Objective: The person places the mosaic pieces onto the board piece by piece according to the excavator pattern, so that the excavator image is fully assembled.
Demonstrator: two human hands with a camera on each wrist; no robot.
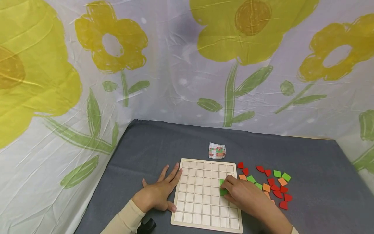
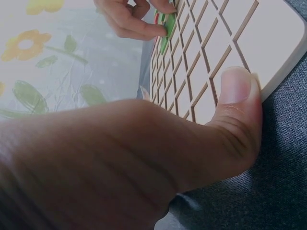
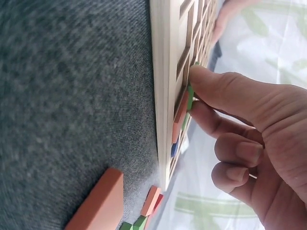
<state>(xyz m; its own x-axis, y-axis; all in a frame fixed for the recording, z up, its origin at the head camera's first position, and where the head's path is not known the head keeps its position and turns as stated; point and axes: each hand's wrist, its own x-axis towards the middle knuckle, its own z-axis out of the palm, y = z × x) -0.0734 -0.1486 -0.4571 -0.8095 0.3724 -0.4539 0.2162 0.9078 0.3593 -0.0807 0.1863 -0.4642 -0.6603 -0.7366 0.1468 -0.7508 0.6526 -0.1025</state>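
Note:
A pale wooden grid board (image 1: 197,190) lies on the dark cloth. My left hand (image 1: 159,193) rests at its left edge with the fingers spread; in the left wrist view the thumb (image 2: 237,98) lies on the rim near a corner. Over the board's right side, my right hand (image 1: 242,191) pinches a green square tile (image 3: 191,94) between thumb and forefinger, low at the cells. Green (image 1: 222,183) shows just beyond those fingertips in the head view. Beside the pinched tile, an orange tile (image 3: 180,117) and a blue piece (image 3: 174,148) sit on the board, under my hand in the head view.
Loose red, green and orange tiles (image 1: 277,174) are scattered right of the board. A small printed pattern card (image 1: 217,150) lies beyond its far edge. A flower-patterned curtain (image 1: 175,81) hangs behind the table, and a black object (image 1: 147,226) is near my left wrist.

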